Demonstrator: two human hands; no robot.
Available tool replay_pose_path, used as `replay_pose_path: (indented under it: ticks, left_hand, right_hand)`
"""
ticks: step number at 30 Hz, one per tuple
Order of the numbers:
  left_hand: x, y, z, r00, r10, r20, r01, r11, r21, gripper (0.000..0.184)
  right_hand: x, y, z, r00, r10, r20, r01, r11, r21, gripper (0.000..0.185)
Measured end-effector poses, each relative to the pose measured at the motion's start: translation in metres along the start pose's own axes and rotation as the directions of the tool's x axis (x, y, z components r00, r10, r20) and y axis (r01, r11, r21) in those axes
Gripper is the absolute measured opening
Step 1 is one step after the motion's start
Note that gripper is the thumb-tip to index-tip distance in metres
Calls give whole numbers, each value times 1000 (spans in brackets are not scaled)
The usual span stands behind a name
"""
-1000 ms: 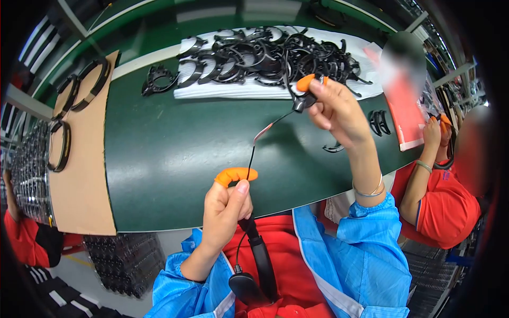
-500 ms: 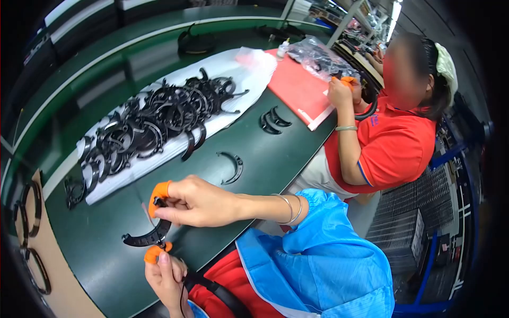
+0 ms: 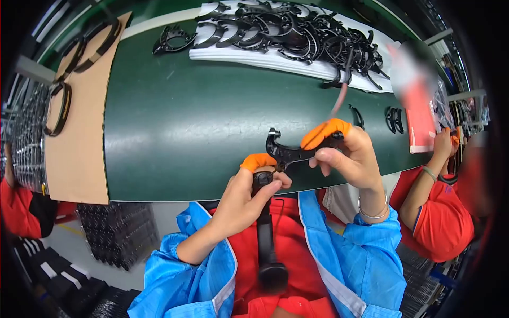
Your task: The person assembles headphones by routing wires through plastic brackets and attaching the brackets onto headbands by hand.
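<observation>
Where the person's two hands come together, the right hand (image 3: 360, 157) has its grip closed on one end of a curved black bracket (image 3: 294, 155), index finger above and thumb below, so the free end hooks upward over the worktop (image 3: 185, 132). The left hand (image 3: 245, 193) pinches the top of a long black band (image 3: 265, 228), its fingers up against the bracket's lower edge; I take that close hold as a way of steadying the two pieces against each other. Orange finger cots (image 3: 324, 135) cover both index fingers, probably for protection. The band hangs before the red shirt (image 3: 241, 241), rounded end lowest.

Beyond, a heap of similar brackets (image 3: 318, 40) lies on a white foam sheet (image 3: 238, 55), presumably to spare them scratches. Over on the left, curved bands (image 3: 67, 106) rest on cardboard (image 3: 79, 169); to the right, a co-worker's hands (image 3: 443, 142) are near a red sheet (image 3: 421, 127).

A second ago the hands were well apart, a thin cord between them; now they meet at the bracket.
</observation>
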State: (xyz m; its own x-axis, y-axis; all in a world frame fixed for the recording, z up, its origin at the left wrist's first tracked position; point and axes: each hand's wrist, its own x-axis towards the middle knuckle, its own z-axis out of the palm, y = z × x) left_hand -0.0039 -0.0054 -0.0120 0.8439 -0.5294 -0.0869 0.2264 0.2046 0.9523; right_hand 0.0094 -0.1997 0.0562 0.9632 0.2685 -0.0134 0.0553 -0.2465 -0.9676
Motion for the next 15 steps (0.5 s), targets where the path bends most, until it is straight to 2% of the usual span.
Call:
replay_pose_path:
  ticks: [2, 3, 4, 6, 8, 9, 14, 15]
  left_hand:
    - [6, 5, 0, 998, -52, 39, 49, 996, 74, 28]
    - [10, 3, 1, 998, 28, 49, -35, 987, 156, 26]
    - [11, 7, -1, 999, 29, 40, -35, 988, 153, 26]
    - [12, 15, -4, 997, -1, 81, -26, 946, 324, 27]
    - [13, 15, -2, 998, 52, 40, -61, 957, 283, 28]
    - [13, 16, -2, 998, 54, 30, -61, 964, 260, 29]
    - [7, 14, 1, 997, 60, -45, -47, 968, 245, 32]
    - [6, 13, 0, 993, 117, -33, -102, 951, 293, 34]
  right_hand:
    - [-1, -1, 5, 1000, -3, 29, 3, 1000, -31, 14]
    - [-2, 2, 8, 999, -41, 0, 40, 996, -75, 14]
    - [-3, 3, 11, 996, -81, -29, 77, 990, -120, 13]
    - [-2, 0, 12, 994, -97, -57, 87, 984, -156, 12]
    - [-2, 2, 12, 963, -263, -57, 229, 913, -337, 12]
    - [-3, 3, 14, 958, -276, -77, 235, 910, -341, 11]
    - [-2, 4, 19, 982, -171, -75, 143, 948, -286, 10]
    - [-2, 7, 19, 990, -129, -62, 110, 963, -245, 10]
